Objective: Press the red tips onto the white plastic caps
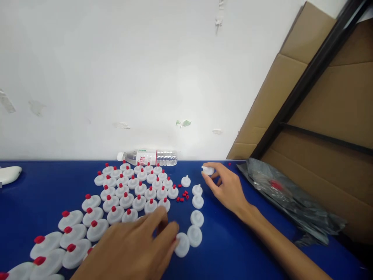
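My left hand (142, 245) is in the front middle, its fingers closed at the left edge of a white round plastic lid (182, 245). A bit of red shows at the fingertips, seemingly a small red cap, mostly hidden. Farther back, my right hand (225, 184) pinches another white lid (208, 170) between thumb and fingers, just above the table. Between the hands, a curved row of white lids without caps includes one with a short spout (185, 181). Several loose red caps (182, 199) lie beside that row. To the left are many white lids with red caps on their spouts (126, 200).
A clear plastic bottle (163, 158) lies on its side against the white wall (175, 77). Dark plastic bags (279, 194) lie at right on the blue table (227, 249), beside cardboard (268, 97) and a black frame. A white object (10, 174) sits at far left.
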Motion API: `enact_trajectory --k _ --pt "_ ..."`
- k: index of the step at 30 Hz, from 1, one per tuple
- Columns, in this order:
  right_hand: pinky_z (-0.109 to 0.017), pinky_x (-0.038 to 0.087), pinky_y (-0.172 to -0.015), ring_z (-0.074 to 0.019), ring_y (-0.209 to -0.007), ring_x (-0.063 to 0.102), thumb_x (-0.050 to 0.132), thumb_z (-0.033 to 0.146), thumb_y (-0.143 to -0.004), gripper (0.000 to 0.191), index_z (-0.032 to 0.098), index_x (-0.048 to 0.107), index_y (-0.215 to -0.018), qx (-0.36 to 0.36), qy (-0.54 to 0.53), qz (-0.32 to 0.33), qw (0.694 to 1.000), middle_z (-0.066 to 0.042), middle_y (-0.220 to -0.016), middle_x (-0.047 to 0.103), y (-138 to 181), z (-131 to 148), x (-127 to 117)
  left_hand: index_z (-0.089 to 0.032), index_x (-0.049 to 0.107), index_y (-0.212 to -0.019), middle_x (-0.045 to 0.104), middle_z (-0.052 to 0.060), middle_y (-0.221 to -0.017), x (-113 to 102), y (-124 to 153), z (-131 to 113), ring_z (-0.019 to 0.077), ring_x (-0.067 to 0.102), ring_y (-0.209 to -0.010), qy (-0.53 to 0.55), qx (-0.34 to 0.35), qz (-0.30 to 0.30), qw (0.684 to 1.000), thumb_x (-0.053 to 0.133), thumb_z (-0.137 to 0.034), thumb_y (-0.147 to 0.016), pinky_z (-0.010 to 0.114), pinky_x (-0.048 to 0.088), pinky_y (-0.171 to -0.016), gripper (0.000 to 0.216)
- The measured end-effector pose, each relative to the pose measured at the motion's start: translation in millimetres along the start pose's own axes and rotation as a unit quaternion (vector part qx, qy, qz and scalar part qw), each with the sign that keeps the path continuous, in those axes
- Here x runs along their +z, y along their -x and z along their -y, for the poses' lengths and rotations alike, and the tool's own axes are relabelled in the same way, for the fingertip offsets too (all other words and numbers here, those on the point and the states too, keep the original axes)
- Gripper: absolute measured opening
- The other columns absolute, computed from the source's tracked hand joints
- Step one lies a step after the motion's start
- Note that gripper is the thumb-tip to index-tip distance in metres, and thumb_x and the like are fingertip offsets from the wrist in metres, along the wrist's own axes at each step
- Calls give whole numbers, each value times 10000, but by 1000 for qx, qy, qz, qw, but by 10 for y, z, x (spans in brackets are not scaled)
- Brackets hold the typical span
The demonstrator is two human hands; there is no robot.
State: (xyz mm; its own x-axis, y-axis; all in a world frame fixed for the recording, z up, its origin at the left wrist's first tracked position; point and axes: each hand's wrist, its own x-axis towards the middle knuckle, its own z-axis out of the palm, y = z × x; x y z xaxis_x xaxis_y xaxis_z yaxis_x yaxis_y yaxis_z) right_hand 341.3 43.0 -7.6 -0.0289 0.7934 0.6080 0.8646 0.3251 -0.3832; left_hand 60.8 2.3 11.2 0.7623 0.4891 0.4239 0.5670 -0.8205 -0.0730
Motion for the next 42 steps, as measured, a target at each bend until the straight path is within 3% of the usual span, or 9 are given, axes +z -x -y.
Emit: enact_trajectory --k 5,8,13,17,20,24,29,37,42 --pt "-274 489 -638 -115 -695 637 565 340 -944 171 291 622 -1098 1 44 34 998 15 -1160 629 -14 -52 -38 -233 645 -1017 627 75 -1020 37 -488 17 221 623 -841 -32 -5 149 988 461 -143 -917 300 503 -625 227" --pt "-278 474 -639 -124 -702 631 545 351 -953 187 299 622 -1115 8 54 46 997 15 -1128 639 -17 -79 -34 -222 618 -1092 596 87 -1087 91 -613 15 235 599 -889 -23 -21 152 988 387 -140 -946 315 484 -599 285" --pt "-282 456 -724 -177 -923 638 543 297 -945 176 285 615 -1104 11 53 49 997 6 -1104 675 -18 -102 -1 -193 623 -1047 609 73 -1024 105 -881 0 247 538 -930 -29 30 132 990 441 38 -761 297 419 -563 410" --pt "-298 429 -753 -197 -935 630 592 288 -907 221 280 603 -1128 28 67 77 994 -4 -1015 694 -11 -115 5 -180 630 -986 633 78 -1018 119 -1160 -14 260 527 -944 -28 61 123 990 493 6 -773 305 420 -569 314" --pt "-299 415 -739 -201 -913 620 592 290 -903 196 265 606 -1097 40 71 100 992 -12 -989 690 -4 -148 19 -157 632 -883 652 96 -959 152 -1313 -6 276 536 -941 -35 68 161 984 531 5 -754 322 439 -596 230" --pt "-296 419 -789 -195 -947 598 587 260 -907 144 249 605 -1049 46 66 105 991 -12 -997 671 -1 -204 60 -162 612 -800 656 97 -887 261 -1392 32 272 554 -909 -37 77 184 979 533 18 -738 312 435 -593 205" --pt "-291 431 -808 -192 -977 590 570 300 -935 183 240 600 -1106 58 60 108 991 -44 -1055 627 -4 -240 81 -180 623 -796 642 86 -773 370 -1362 57 260 585 -810 -29 59 169 983 437 -74 -873 294 368 -521 227" --pt "-311 434 -819 -194 -927 598 570 301 -934 188 227 594 -1106 36 37 129 990 -37 -987 642 -3 -203 60 -187 579 -673 601 38 -650 226 -1300 56 174 570 -597 66 4 189 980 392 -157 -932 278 318 -514 321" --pt "-308 425 -831 -185 -923 608 446 341 -1010 211 222 611 -1062 11 18 135 991 -30 -950 667 -12 -159 46 -177 614 -721 641 85 -725 146 -1381 184 239 613 -770 -4 -26 162 986 414 -104 -889 286 350 -540 272"
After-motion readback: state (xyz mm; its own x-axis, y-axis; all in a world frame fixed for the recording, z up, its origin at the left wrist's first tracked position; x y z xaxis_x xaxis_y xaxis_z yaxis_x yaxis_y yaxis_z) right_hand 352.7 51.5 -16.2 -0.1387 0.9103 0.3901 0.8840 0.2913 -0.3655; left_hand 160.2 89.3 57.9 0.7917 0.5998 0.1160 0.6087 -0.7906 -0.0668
